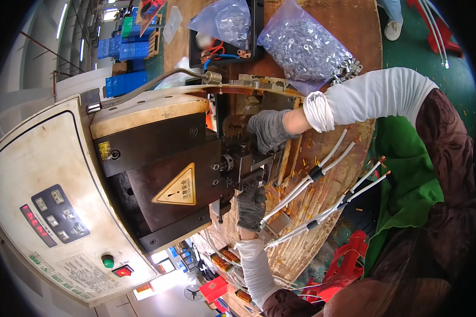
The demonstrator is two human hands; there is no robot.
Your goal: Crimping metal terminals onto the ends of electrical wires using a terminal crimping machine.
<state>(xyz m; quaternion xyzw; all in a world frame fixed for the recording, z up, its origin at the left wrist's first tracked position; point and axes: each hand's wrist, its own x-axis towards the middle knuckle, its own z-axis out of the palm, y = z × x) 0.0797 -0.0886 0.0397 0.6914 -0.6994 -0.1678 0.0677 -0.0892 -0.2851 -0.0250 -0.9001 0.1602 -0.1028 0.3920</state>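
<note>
My right hand (272, 130), in a grey knitted glove, reaches in from the upper right to the tooling of a press machine (180, 179). Its fingers are curled by the black die block (243, 161); what they hold is hidden. My left hand (251, 207), in a dark grey glove, comes up from below, fingertips at the die's lower side. White cables (291, 197) with a black sleeve run from beside this hand, which seems closed around them; its fingertips are hidden. Other white cables (325, 214) with bare copper ends lie close by.
A clear bag of metal cable lugs (307, 47) spills some lugs on the wooden table (322, 153). Beside it stands a black tray (256, 26) with a bag and red-handled tool. The machine has a control panel (61, 214). A red stool (346, 259) is at lower right.
</note>
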